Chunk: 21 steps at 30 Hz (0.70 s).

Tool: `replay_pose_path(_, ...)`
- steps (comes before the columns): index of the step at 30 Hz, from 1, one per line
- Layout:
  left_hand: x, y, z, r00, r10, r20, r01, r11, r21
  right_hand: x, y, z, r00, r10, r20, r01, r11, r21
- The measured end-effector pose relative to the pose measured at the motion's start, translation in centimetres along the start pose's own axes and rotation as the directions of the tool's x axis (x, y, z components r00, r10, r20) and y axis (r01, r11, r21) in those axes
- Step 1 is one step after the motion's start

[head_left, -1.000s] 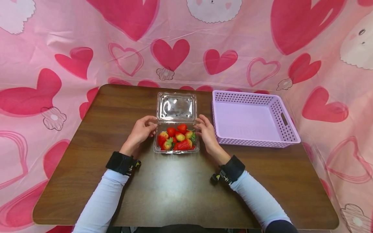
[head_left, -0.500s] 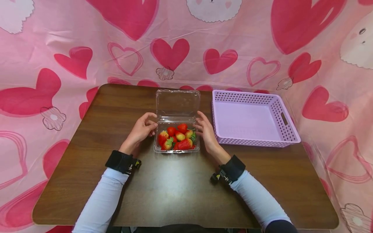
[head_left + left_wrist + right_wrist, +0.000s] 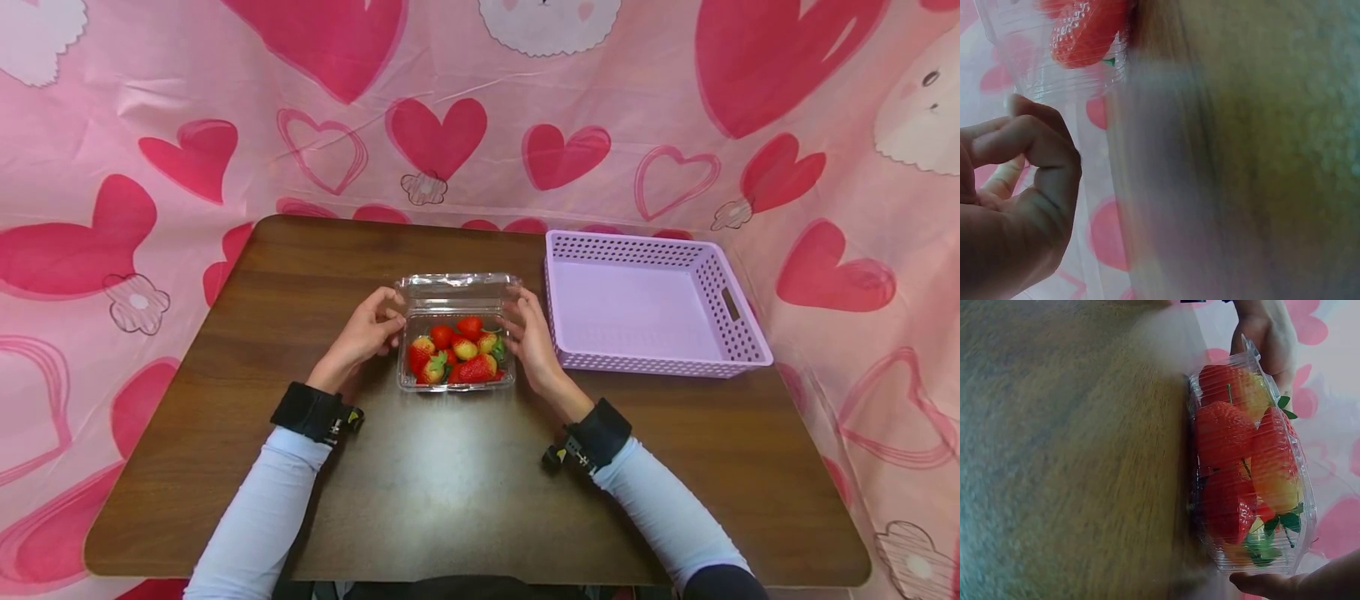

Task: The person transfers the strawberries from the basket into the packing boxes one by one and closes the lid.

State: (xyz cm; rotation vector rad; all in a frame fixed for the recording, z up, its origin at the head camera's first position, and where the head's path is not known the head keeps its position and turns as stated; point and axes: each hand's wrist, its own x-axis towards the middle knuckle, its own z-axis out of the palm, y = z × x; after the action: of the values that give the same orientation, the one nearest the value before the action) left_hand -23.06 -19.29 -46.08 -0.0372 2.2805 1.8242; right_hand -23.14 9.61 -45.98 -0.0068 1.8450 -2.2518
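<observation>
A clear plastic clamshell box (image 3: pixel 456 388) of red and pale strawberries (image 3: pixel 476 368) sits at mid-table. Its hinged lid (image 3: pixel 459 292) stands steeply raised at the back edge. My left hand (image 3: pixel 367 329) is at the left side of the box, fingers bent, with the tips by the rim and lid corner. At the right side is my right hand (image 3: pixel 532 337), its fingers seen partly through the lid's corner. In the left wrist view, fingertips of the left hand (image 3: pixel 1029 169) reach the box wall. The right wrist view shows strawberries (image 3: pixel 1225 434) through the clear side.
A lilac perforated basket (image 3: pixel 630 308) stands right of the box, close to the right hand. The brown wooden table (image 3: pixel 450 483) has rounded corners. A pink curtain (image 3: pixel 300 83) with hearts hangs behind it and on both sides.
The lid has swung up from lying back on the table to standing steeply above the hinge. Both hands have shifted slightly at its corners; the box stays in place.
</observation>
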Motion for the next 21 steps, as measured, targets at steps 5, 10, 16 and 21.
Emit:
replay_pose_path(5, 0.0, 0.0, 0.0, 1.000, 0.009, 0.021, -0.009, 1.000, 0.010, 0.0, -0.1, 0.2, 0.999, 0.026, -0.037, -0.024, 0.999, 0.033)
replay_pose_path(10, -0.3, 0.0, -0.1, 1.000, -0.005, 0.025, 0.005, 1.000, 0.005, -0.1, 0.0, 0.2, 0.997, 0.055, -0.053, -0.054, 0.998, 0.025)
replay_pose_path(16, -0.7, 0.2, -0.3, 0.997, -0.070, 0.030, 0.073, 0.992, -0.104, 0.0, 0.3, 0.1, 0.997, 0.056, -0.047, -0.055, 0.998, 0.033)
replay_pose_path(21, -1.3, 0.2, -0.3, 0.998, -0.054, 0.031, 0.058, 0.988, -0.140, -0.2, 0.3, 0.1, 0.996, 0.068, -0.053, -0.068, 0.998, 0.008)
